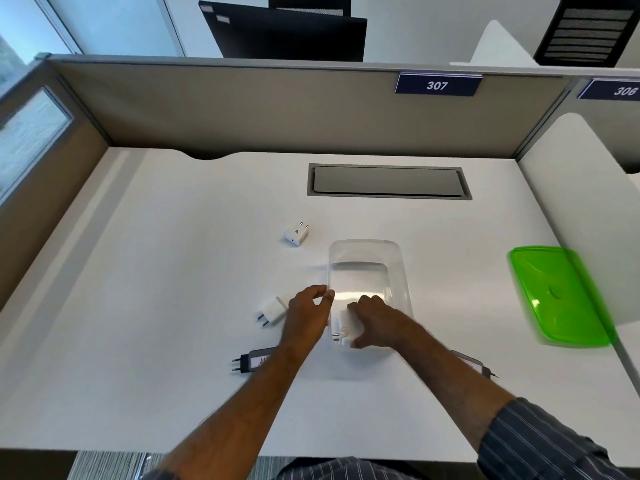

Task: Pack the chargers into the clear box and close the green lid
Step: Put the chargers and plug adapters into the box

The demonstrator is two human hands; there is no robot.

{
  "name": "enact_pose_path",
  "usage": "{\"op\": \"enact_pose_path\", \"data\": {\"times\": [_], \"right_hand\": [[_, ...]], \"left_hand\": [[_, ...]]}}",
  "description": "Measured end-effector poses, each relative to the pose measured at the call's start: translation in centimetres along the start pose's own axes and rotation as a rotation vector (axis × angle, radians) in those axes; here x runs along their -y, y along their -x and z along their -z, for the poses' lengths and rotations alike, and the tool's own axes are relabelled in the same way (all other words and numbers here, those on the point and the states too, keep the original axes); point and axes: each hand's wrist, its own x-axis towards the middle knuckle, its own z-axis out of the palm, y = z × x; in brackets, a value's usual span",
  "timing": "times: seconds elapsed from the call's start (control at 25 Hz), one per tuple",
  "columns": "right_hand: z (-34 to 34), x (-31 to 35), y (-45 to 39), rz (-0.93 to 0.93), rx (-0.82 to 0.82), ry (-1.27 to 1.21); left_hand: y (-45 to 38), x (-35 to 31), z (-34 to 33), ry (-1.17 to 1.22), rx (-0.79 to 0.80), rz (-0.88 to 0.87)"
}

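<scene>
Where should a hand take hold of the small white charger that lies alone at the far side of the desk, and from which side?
Probably grip the small white charger across its two flat side faces, coming down from above. It lies flat on the white desk, its two pins pointing away from the person, so fingers should close on the blocky body and avoid the thin pins.

Office cubicle | we sit at a white desk (194, 258) | beige partition (242, 109) behind the desk, tagged 307 (437, 85) | cable hatch (388, 180) in it | monitor (284, 32) beyond the partition
</scene>
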Motion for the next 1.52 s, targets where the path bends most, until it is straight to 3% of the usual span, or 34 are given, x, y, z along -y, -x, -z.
{"op": "enact_pose_path", "data": {"times": [0.24, 0.56, 0.68, 0.84, 1.04, 1.28, 1.52], "right_hand": [[1.1, -0.6, 0.4, 0.011, -0.008, -0.126], [2.2, -4.8, 4.5, 0.132, -0.628, -0.373], [0.9, -7.7, 6.7, 0.038, -0.708, -0.418], [-2.6, -11.7, 9.0, -0.117, -0.641, -0.467], [-6.4, -14.6, 10.7, -0.350, -0.407, -0.495], [-8.8, -15.7, 12.2, -0.380, -0.327, -0.416], [-8.9, -16.4, 12.2, -0.330, -0.285, -0.323]], "left_hand": [[-0.2, -0.1, 0.2, 0.034, 0.006, 0.011], [-0.3, 0.5, 0.3, 0.039, 0.035, -0.007], [0.3, 1.5, 0.6, -0.058, 0.006, -0.084], [1.4, 3.4, 0.9, -0.230, -0.022, -0.188], [2.9, 6.2, 0.4, -0.556, 0.064, -0.286], [4.4, 7.9, -0.8, -0.929, 0.126, -0.357], [4.4, 7.7, -0.9, -0.986, 0.175, -0.310]]}}
